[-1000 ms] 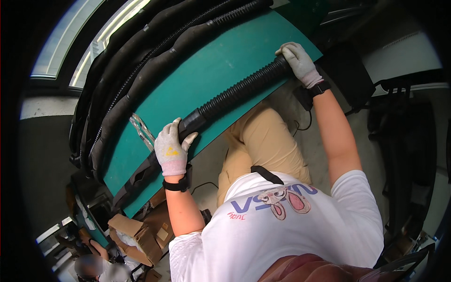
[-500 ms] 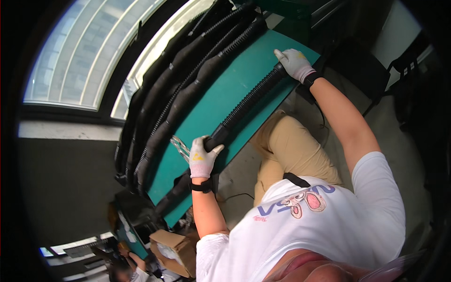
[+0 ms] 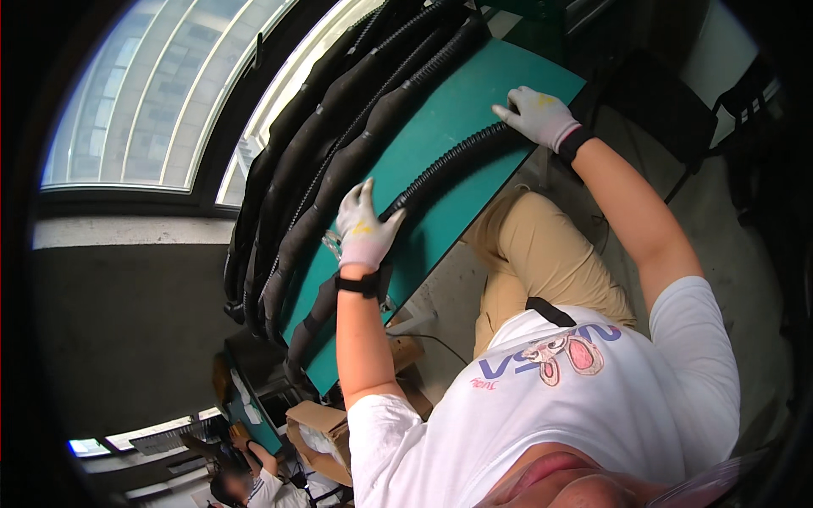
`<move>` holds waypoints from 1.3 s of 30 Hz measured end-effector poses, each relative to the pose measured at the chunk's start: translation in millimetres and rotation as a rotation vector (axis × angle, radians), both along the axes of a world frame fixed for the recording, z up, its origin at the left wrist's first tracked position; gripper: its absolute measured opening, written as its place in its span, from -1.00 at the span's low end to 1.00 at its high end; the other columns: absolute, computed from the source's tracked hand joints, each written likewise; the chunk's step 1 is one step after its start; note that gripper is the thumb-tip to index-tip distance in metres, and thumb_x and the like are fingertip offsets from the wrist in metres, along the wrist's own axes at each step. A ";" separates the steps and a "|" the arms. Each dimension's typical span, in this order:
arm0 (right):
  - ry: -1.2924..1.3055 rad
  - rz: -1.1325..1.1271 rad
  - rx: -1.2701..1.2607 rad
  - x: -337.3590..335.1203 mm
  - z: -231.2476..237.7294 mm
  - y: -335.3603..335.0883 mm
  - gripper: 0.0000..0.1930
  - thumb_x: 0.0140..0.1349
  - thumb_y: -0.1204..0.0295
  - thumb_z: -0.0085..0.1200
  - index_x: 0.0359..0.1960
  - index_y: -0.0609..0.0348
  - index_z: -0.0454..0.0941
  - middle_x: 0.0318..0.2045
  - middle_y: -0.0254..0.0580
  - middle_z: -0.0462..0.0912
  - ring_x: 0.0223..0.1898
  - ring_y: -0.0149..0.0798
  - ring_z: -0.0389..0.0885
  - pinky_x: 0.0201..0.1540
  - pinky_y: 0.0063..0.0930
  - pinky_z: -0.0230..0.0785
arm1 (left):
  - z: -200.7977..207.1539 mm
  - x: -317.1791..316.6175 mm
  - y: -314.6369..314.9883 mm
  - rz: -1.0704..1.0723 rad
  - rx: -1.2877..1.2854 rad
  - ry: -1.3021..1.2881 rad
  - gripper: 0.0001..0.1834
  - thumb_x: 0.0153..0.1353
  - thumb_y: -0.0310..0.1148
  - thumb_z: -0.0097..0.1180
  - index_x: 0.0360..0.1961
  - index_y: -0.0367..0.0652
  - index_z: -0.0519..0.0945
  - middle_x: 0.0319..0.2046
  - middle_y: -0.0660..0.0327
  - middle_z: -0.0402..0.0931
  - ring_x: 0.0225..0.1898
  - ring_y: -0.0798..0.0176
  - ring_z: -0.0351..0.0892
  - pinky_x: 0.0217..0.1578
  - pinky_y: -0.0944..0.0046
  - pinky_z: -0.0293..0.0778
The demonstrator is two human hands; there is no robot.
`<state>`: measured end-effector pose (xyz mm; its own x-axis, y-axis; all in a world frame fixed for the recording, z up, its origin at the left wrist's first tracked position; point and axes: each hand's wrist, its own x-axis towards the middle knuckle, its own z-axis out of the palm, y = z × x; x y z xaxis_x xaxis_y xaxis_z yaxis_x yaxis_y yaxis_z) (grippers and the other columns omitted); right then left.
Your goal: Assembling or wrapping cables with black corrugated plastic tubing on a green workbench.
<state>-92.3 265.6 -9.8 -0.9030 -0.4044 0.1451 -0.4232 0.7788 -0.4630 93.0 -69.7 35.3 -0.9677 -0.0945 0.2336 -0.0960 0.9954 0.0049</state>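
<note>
A black corrugated hose [image 3: 449, 162] lies slantwise over the green tabletop [image 3: 470, 97], bowed slightly upward between my hands. My right hand [image 3: 542, 118], in a white glove, is closed over its far right end and hides that end. At the near left end is my left hand [image 3: 366, 233], gloved too, its fingers stretched out and thumb spread. The hose runs up to the gap between that thumb and the fingers. A thicker dark wrapped tube [image 3: 318, 317] continues below my left wrist. Beside that hand, a shiny metal piece [image 3: 333, 244] lies partly hidden.
Several long black wrapped hoses [image 3: 339, 161] lie along the table's window side. Cardboard boxes [image 3: 315, 423] stand past the table's lower end. Another person [image 3: 254, 483] sits at a farther bench. A dark chair [image 3: 652, 110] stands at right.
My left hand has loosened from the hose and spread its fingers, moving up slightly. The smooth dark sleeve near it no longer shows. The hose now bows more; my right hand stays at its end.
</note>
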 end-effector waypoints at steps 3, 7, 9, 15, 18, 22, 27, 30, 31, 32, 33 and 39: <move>0.098 -0.090 0.065 -7.0 -4.9 -13.5 -0.51 0.50 -0.06 -0.15 -0.16 0.08 0.66 -0.13 -0.12 0.67 -0.03 0.03 0.65 0.01 -0.10 0.51 | -3.6 -35.3 41.8 -0.205 0.093 -0.028 -0.12 0.09 0.01 0.45 0.37 -0.17 0.41 0.24 -0.01 0.47 0.28 -0.12 0.44 0.28 -0.01 0.39; 0.592 -0.169 0.237 9.9 -0.3 -34.3 -0.59 0.40 0.05 0.03 -0.46 0.03 0.72 -0.18 -0.28 0.66 -0.04 -0.17 0.52 -0.05 -0.17 0.37 | -33.8 -65.4 76.4 -0.181 0.073 -0.093 -0.23 0.22 0.11 0.33 0.30 -0.17 0.48 0.14 -0.04 0.54 0.16 -0.16 0.52 0.20 -0.03 0.45; 0.563 -0.202 0.139 11.7 -15.3 -28.6 -0.62 0.37 0.03 0.07 -0.34 0.08 0.70 -0.13 -0.21 0.62 0.04 -0.12 0.50 0.05 -0.15 0.35 | -46.0 -77.5 79.1 -0.139 0.055 -0.142 -0.28 0.24 0.14 0.29 0.25 -0.15 0.52 0.04 -0.02 0.57 0.08 -0.15 0.57 0.14 -0.05 0.49; 0.304 0.010 0.378 44.7 8.8 -71.5 -0.41 0.41 -0.21 -0.14 -0.10 0.05 0.67 -0.09 -0.16 0.65 0.03 -0.12 0.56 0.13 -0.21 0.25 | -41.6 -79.3 79.9 -0.122 0.002 -0.131 -0.23 0.09 0.23 0.38 0.13 -0.15 0.61 0.02 0.01 0.55 0.09 -0.11 0.54 0.11 0.00 0.50; 0.326 0.019 0.298 41.0 -9.4 -95.8 -0.48 0.43 -0.12 -0.14 -0.06 0.03 0.66 -0.09 -0.17 0.65 0.03 -0.16 0.57 0.18 -0.18 0.24 | -49.1 -90.2 69.7 -0.138 0.085 -0.079 -0.21 -0.01 0.20 0.46 0.11 -0.14 0.59 0.00 0.00 0.56 0.07 -0.09 0.56 0.08 0.00 0.52; 0.452 0.175 0.216 39.0 -27.5 -97.8 -0.46 0.44 -0.06 -0.11 0.23 0.02 0.55 0.02 -0.22 0.64 0.11 -0.18 0.55 0.32 -0.19 0.20 | -49.0 -94.3 62.3 -0.198 0.179 -0.085 -0.20 0.02 0.08 0.49 0.18 -0.18 0.51 0.02 -0.05 0.54 0.08 -0.16 0.56 0.10 -0.05 0.52; 0.398 0.376 0.250 30.7 -2.4 -60.4 -0.37 0.40 -0.13 -0.04 0.39 -0.12 0.44 0.08 -0.16 0.59 0.16 -0.12 0.51 0.31 -0.22 0.24 | -44.6 -95.7 54.0 -0.192 0.235 -0.153 -0.23 0.08 0.15 0.44 0.12 -0.23 0.55 -0.01 -0.07 0.56 0.09 -0.19 0.55 0.12 -0.07 0.51; 0.391 0.337 0.428 17.9 0.7 -45.8 -0.28 0.38 -0.21 -0.04 0.47 -0.14 0.33 0.17 -0.14 0.54 0.19 -0.11 0.51 0.30 -0.25 0.26 | -45.0 -103.1 51.9 -0.188 0.288 -0.171 -0.25 0.10 0.25 0.39 0.01 -0.24 0.63 -0.05 -0.08 0.58 0.09 -0.19 0.55 0.13 -0.06 0.50; 0.369 0.315 0.456 15.0 3.4 -43.8 -0.25 0.36 -0.23 -0.02 0.47 -0.11 0.32 0.19 -0.13 0.54 0.20 -0.10 0.51 0.29 -0.24 0.28 | -43.0 -103.2 51.7 -0.193 0.250 -0.163 -0.25 0.10 0.26 0.38 0.00 -0.24 0.64 -0.05 -0.08 0.58 0.09 -0.18 0.54 0.14 -0.05 0.49; 0.347 0.294 0.484 10.9 6.9 -41.5 -0.21 0.34 -0.25 0.00 0.47 -0.09 0.31 0.20 -0.11 0.54 0.21 -0.09 0.51 0.29 -0.23 0.30 | -40.9 -104.3 51.1 -0.197 0.211 -0.155 -0.25 0.10 0.27 0.37 -0.02 -0.24 0.65 -0.05 -0.08 0.58 0.09 -0.18 0.54 0.15 -0.04 0.48; 0.295 0.286 0.471 4.8 11.6 -38.9 -0.16 0.29 -0.27 0.06 0.46 -0.02 0.31 0.22 -0.09 0.54 0.22 -0.09 0.51 0.27 -0.21 0.33 | -38.8 -107.2 49.7 -0.176 0.187 -0.196 -0.20 0.04 0.32 0.38 0.02 -0.20 0.66 0.03 -0.03 0.55 0.15 -0.13 0.52 0.19 0.00 0.47; 0.199 0.295 0.395 -13.0 23.1 -32.1 -0.14 0.09 -0.35 0.22 0.23 0.07 0.53 0.14 -0.11 0.58 0.21 -0.05 0.53 0.26 -0.19 0.40 | -33.5 -114.2 46.0 -0.223 0.224 -0.222 -0.13 -0.06 0.25 0.49 0.12 -0.20 0.60 0.10 -0.02 0.53 0.21 -0.10 0.49 0.27 0.04 0.43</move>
